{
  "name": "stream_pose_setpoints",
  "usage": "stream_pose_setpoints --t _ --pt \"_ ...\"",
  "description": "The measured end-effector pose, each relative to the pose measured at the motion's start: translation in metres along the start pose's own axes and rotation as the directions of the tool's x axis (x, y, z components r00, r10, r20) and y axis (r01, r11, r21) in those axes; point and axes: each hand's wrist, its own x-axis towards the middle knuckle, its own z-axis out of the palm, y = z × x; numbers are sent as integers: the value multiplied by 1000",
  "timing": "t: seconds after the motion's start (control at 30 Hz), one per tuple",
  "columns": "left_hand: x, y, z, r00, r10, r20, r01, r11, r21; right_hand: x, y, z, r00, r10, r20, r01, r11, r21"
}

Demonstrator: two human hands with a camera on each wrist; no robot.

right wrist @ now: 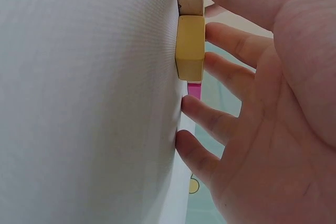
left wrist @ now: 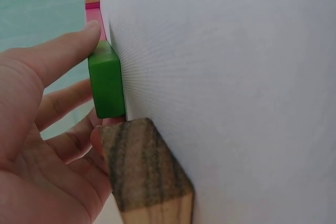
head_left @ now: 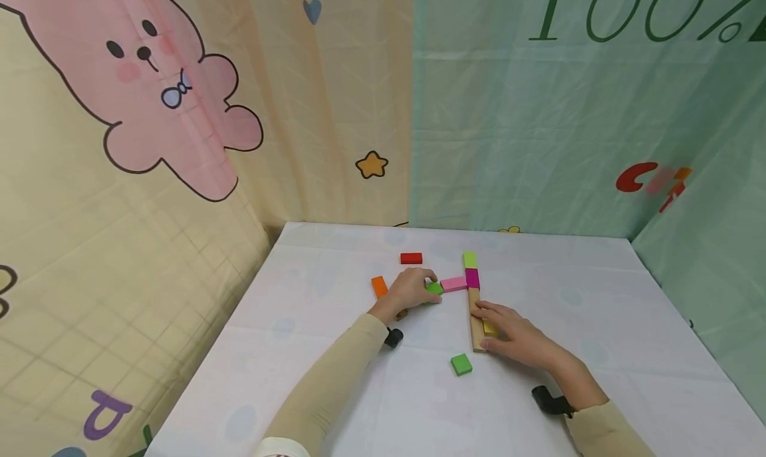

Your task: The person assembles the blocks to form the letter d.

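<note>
My left hand (head_left: pixel 409 288) pinches a green block (head_left: pixel 434 288) between thumb and fingers, flat on the table at the left end of a pink block (head_left: pixel 453 284). That pink block reaches toward a magenta block (head_left: pixel 472 278), which has a lime block (head_left: pixel 469 260) beyond it and a long wooden plank (head_left: pixel 476 334) on its near side. Beside the plank's right side lies a yellow block (right wrist: pixel 190 48). My right hand (head_left: pixel 520 337) rests with spread, relaxed fingers along the plank and over the yellow block. A dark-grained wooden block (left wrist: pixel 144 166) lies beneath my left hand.
A red block (head_left: pixel 411 259) lies farther back, and an orange block (head_left: pixel 379 286) sits left of my left hand. Nearer me is another green block (head_left: pixel 461 364). The white-covered table (head_left: pixel 598 310) meets hanging printed curtains (head_left: pixel 526 138) at its back and sides.
</note>
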Motion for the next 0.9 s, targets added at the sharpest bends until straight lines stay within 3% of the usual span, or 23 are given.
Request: stream_pose_setpoints --t 0.7,0.9 --pt "-1 -2 2 1000 0 -12 0 1000 -7 1 1 1 1000 -24 0 24 1000 7" --pt "-2 -5 -1 999 15 -48 -17 999 -41 0 1 1 999 -32 -4 32 999 7"
